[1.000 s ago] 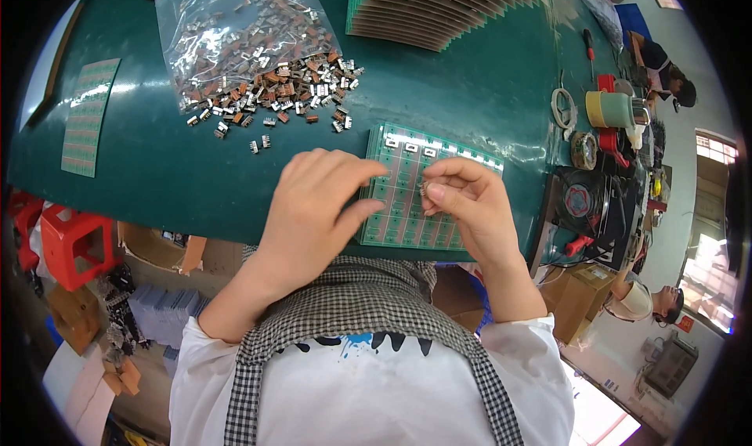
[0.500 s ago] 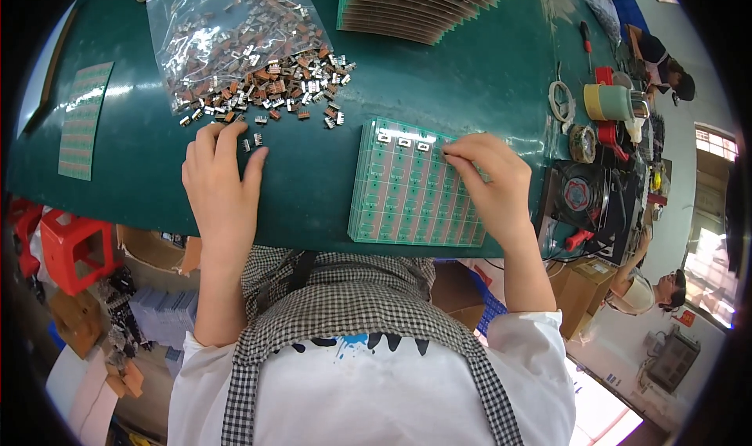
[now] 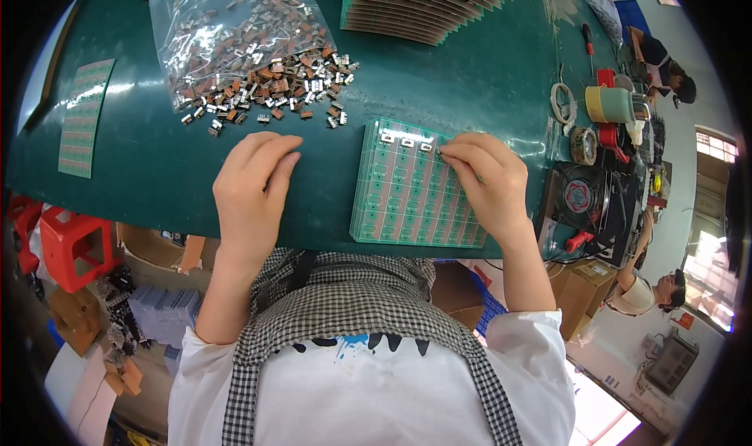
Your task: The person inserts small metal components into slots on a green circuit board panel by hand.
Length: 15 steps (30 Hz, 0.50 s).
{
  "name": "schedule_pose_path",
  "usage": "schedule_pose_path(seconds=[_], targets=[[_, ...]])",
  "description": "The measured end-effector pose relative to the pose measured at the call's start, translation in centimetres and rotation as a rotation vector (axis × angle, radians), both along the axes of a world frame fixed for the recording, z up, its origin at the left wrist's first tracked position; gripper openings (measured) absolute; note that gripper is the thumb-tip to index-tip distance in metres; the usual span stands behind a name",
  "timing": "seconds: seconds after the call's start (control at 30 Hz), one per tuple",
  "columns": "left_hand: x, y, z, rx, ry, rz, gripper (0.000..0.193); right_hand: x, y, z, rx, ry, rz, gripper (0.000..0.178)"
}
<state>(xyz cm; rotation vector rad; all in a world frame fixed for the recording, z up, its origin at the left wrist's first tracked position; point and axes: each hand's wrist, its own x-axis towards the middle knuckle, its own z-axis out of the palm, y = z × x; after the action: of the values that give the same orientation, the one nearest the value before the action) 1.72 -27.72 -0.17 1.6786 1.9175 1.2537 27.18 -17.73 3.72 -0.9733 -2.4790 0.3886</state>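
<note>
My right hand [image 3: 489, 180] is over the top right of a stack of green circuit board panels [image 3: 399, 199]. Its thumb and forefinger pinch a small slide switch, mostly hidden by the fingertips, at the board's top row. To the left of that pinch, several white-topped slide switches [image 3: 407, 142] sit in the same row. My left hand [image 3: 254, 184] hovers over the green table, left of the stack, with thumb and fingers drawn together; whatever they hold is hidden. Beyond it, a heap of loose metal-and-brown slide switches [image 3: 286, 86] spills from a clear plastic bag [image 3: 227, 23].
A fanned row of circuit boards [image 3: 423, 11] stands at the far edge. One panel [image 3: 86, 121] lies at the left. A fan [image 3: 578, 194], tape roll [image 3: 583, 144] and screwdriver [image 3: 588, 39] are at the right. Two other people are farther right. A red stool [image 3: 78, 246] stands below left.
My left hand has moved right, away from the heap, and its fingers have closed. Two loose switches beside its thumb no longer show. My right hand stays at the board's top row.
</note>
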Motion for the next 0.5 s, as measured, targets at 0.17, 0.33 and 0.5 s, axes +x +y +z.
schedule_pose_path(seconds=[0.17,0.33,0.5], targets=[[1.6,0.0,0.9,-0.036,-0.289,-0.157,0.017,-0.1,0.0,0.1,-0.030,-0.033,-0.011,0.018],[3.5,-0.3,1.8,-0.097,-0.476,-0.353,0.018,0.1,0.0,0.1,-0.020,-0.041,-0.006,0.018],[4.5,-0.4,1.5,-0.090,-0.485,-0.402,0.022,-0.2,-0.3,0.1,0.005,-0.039,-0.024,0.020]])
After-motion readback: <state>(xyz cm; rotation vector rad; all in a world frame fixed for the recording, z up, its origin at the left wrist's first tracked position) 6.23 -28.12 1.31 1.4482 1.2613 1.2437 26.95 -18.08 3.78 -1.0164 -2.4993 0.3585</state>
